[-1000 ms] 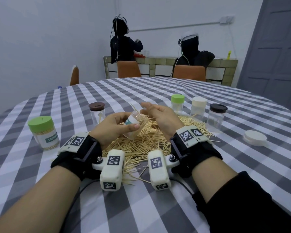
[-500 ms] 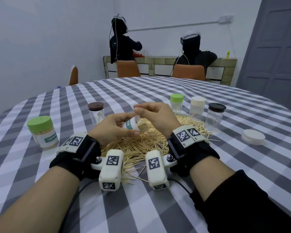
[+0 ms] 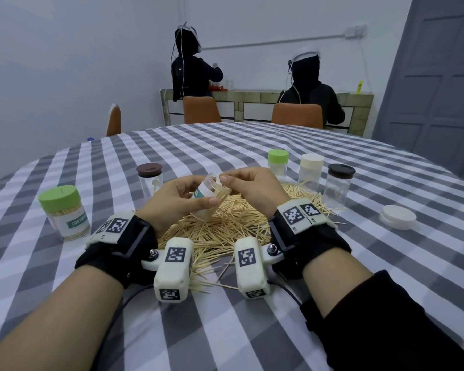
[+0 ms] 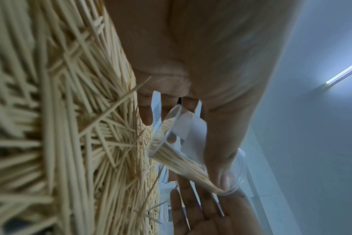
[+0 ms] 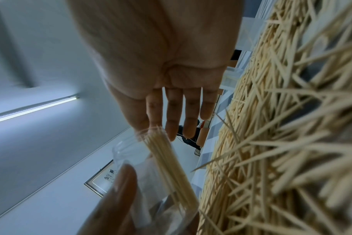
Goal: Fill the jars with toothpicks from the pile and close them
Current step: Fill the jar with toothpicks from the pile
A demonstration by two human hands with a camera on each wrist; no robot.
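My left hand (image 3: 177,199) grips a clear labelled jar (image 3: 206,194) and holds it tilted above the toothpick pile (image 3: 225,231), mouth pointing up and right. A bundle of toothpicks (image 5: 167,155) lies inside the jar, and their ends poke out of the mouth. My right hand (image 3: 252,186) is at the jar's mouth with its thumb and fingertips against those ends. In the right wrist view its fingers (image 5: 189,114) are straight. The left wrist view shows the jar (image 4: 177,143) with the bundle (image 4: 181,160) along its lower wall.
A full green-lidded jar (image 3: 62,212) stands at the left and a brown-lidded jar (image 3: 149,178) behind my left hand. Green-lidded (image 3: 277,164), cream-lidded (image 3: 311,170) and black-lidded (image 3: 339,186) jars stand behind the pile. A loose white lid (image 3: 398,216) lies at the right.
The right hand has moved over the jar's mouth and a bundle of toothpicks now lies in the jar. The left hand has kept the jar tilted above the pile.
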